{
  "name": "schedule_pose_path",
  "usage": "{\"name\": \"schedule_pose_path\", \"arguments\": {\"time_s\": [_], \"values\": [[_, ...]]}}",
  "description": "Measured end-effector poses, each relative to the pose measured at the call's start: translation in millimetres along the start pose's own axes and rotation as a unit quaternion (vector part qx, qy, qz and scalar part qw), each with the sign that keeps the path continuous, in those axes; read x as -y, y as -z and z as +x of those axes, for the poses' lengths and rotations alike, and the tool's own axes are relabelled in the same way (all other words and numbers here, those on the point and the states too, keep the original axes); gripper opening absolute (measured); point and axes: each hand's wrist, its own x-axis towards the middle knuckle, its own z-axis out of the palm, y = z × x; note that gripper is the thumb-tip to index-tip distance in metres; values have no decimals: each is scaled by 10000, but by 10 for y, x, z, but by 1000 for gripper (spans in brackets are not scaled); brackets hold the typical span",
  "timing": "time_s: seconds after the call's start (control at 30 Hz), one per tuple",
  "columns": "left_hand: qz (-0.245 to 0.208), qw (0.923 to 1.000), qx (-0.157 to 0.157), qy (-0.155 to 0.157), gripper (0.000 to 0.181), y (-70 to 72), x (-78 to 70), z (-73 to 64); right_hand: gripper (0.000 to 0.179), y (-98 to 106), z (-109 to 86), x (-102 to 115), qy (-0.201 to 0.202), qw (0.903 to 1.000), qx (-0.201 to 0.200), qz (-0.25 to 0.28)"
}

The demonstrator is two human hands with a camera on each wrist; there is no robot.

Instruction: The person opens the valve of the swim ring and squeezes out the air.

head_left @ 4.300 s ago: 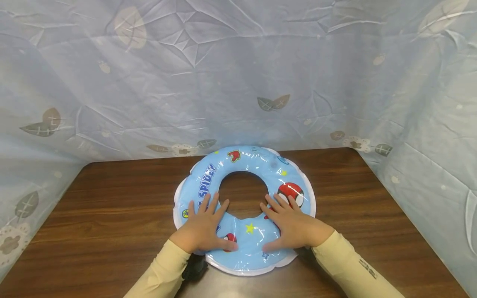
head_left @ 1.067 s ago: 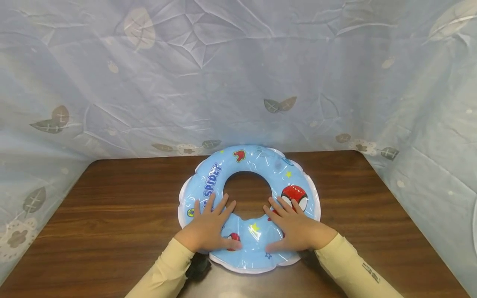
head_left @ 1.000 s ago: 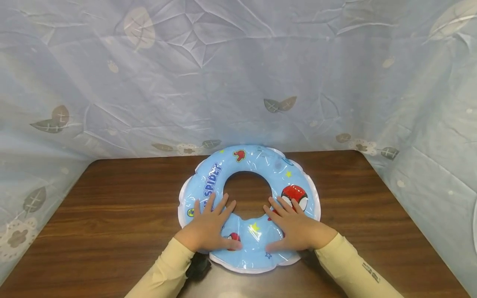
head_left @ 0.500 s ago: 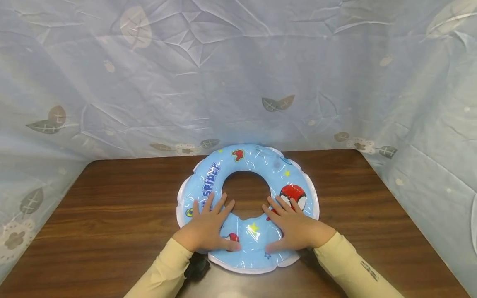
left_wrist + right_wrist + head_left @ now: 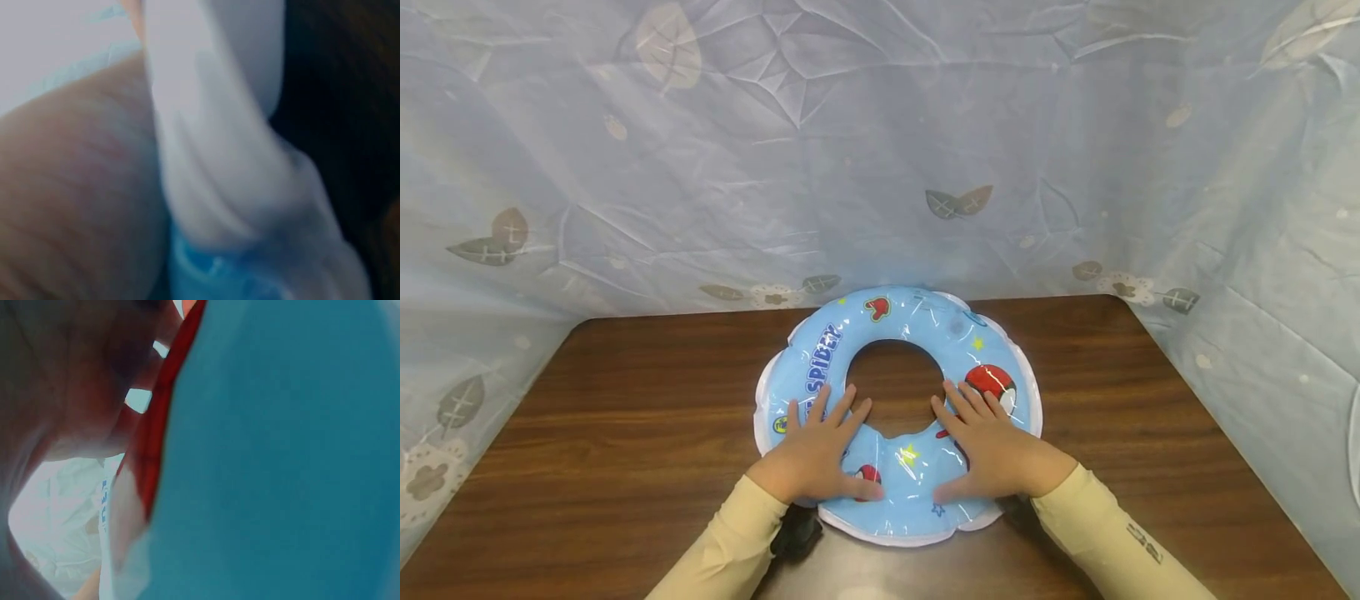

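Observation:
A light blue inflatable swim ring [image 5: 895,517] with a white scalloped edge lies flat on the wooden table, printed with red masks, stars and the word SPIDEY. My left hand [image 5: 816,458] rests on its near left part, fingers straight and spread. On the near right part lies my right hand [image 5: 1000,454], also with straight fingers, thumb pointing toward the left one. The left wrist view is blurred, with the ring's white edge [image 5: 219,144] close beside the palm. In the right wrist view, the ring's blue surface [image 5: 281,456] fills most of the frame beside the hand.
The brown wooden table [image 5: 625,433] reaches back to a pale blue leaf-patterned cloth [image 5: 865,150] hung behind and at both sides. A black wrist device [image 5: 796,533] sits under the left wrist.
The right hand's fingers have shifted slightly forward and closer together on the ring, uncovering more of the red mask. The left hand stays in place; the head view has shifted slightly.

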Motion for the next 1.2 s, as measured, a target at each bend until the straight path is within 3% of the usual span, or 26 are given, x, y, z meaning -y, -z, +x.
{"name": "schedule_pose_path", "arguments": {"time_s": [0.13, 0.4, 0.87, 1.2], "values": [[-52, 10000, -35, 2, 116, 8, -5, 6, 121, 22, -17, 14, -50, 9999, -113, 68], [-61, 10000, -57, 30, 115, -9, -6, 16, 117, 24, -6, -1, -202, 9997, 101, 132], [-162, 9998, 89, 88, 119, 21, -26, -7, 116, 2, -13, -31, -127, 9988, 386, 256], [-185, 9998, 12, 22, 117, 15, -20, 11, 116, -9, -1, -39, -154, 9991, 336, 211]]}}
